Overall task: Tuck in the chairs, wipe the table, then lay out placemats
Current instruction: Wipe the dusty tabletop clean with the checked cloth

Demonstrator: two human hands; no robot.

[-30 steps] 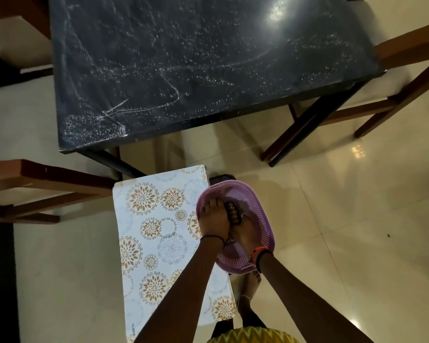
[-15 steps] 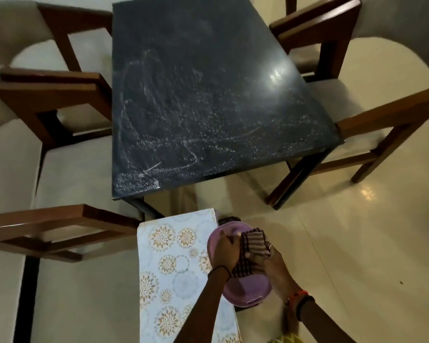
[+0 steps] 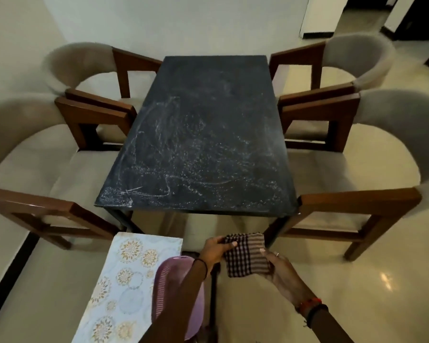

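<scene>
No text, label, brand, number or sign can be read on the table [image 3: 203, 144], placemat [image 3: 124, 280] or cloth [image 3: 245, 258].

Home dining room, dark table [image 3: 203, 144], upholstered chairs [image 3: 372, 154]

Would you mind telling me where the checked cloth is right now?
The checked cloth is low in the head view, held between the left hand and right hand, just short of the table.
</scene>
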